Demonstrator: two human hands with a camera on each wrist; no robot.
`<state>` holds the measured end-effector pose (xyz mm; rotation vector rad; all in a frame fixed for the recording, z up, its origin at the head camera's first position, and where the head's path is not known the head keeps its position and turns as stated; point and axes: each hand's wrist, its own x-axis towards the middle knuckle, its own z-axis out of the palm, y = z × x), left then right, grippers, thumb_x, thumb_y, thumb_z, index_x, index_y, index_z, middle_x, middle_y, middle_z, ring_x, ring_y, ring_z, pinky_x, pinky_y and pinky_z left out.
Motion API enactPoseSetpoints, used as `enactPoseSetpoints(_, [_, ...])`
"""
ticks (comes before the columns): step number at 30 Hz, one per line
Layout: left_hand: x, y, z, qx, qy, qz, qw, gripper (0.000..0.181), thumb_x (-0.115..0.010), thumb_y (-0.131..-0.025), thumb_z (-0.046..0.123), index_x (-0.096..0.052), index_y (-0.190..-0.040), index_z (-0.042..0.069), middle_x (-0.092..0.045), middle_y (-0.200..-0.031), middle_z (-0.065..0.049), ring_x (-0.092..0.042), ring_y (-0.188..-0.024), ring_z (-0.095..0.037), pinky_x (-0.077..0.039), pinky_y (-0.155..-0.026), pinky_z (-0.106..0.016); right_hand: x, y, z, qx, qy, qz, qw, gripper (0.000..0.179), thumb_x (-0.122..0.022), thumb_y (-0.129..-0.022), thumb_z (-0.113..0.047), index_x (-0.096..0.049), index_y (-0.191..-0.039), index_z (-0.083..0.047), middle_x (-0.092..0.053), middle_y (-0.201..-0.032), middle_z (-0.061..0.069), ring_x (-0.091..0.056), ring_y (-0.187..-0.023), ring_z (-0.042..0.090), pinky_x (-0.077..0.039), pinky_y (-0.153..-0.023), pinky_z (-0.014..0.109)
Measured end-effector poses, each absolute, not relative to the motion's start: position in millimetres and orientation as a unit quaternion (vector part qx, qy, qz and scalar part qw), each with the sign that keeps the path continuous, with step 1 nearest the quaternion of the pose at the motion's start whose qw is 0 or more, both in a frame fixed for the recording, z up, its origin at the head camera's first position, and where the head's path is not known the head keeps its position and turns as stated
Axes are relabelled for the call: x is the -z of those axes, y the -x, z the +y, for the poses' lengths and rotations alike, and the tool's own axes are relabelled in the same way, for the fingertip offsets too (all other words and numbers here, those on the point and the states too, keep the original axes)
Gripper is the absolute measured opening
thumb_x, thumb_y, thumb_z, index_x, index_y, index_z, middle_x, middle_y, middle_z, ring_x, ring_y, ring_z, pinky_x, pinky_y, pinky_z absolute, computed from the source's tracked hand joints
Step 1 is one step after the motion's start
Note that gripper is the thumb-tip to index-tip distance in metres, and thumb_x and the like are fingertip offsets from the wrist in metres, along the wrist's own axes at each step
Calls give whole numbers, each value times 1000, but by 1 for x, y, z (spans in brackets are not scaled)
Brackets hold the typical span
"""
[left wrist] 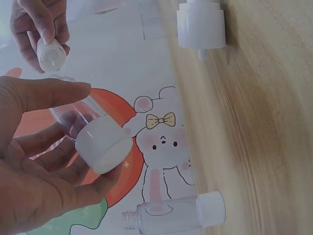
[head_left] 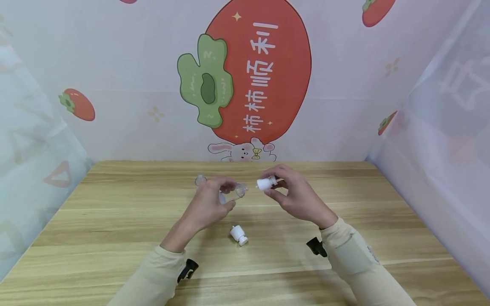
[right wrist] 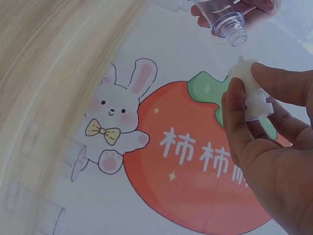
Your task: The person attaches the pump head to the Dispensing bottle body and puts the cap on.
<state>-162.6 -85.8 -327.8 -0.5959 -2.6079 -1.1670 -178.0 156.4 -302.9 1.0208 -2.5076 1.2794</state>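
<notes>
My left hand [head_left: 210, 202] grips a clear bottle [head_left: 240, 190] with a white base [left wrist: 103, 144], laid over so its open threaded neck [right wrist: 236, 35] faces the right hand. The thumb and fingers of my right hand [head_left: 294, 193] pinch a white pump head [head_left: 265, 183], its thin tip turned toward that neck. A gap shows between bottle and pump head in the head view. A second white pump head [head_left: 239, 235] lies on the table between the forearms. Beyond my left hand stands another clear bottle [left wrist: 171, 215], upright on its white base and uncapped.
Two clear caps [right wrist: 54, 149] show on the wooden table [head_left: 115, 238] in the right wrist view. A printed cloth backdrop [head_left: 138, 63] rises along the table's far edge, with more cloth hanging at both sides.
</notes>
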Motion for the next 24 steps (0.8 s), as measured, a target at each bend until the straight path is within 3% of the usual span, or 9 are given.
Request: enactPoseSetpoints(24, [331, 163, -83, 403, 209, -884, 110, 36, -84, -77, -1, -71, -111, 1, -72, -103, -9, -65, -91, -25, -56, -85, -45, 299, 178, 150, -411, -348, -839, 78, 35, -72, -89, 8, -67, -122, -2, -63, -122, 9, -64, -104, 22, -58, -87, 34])
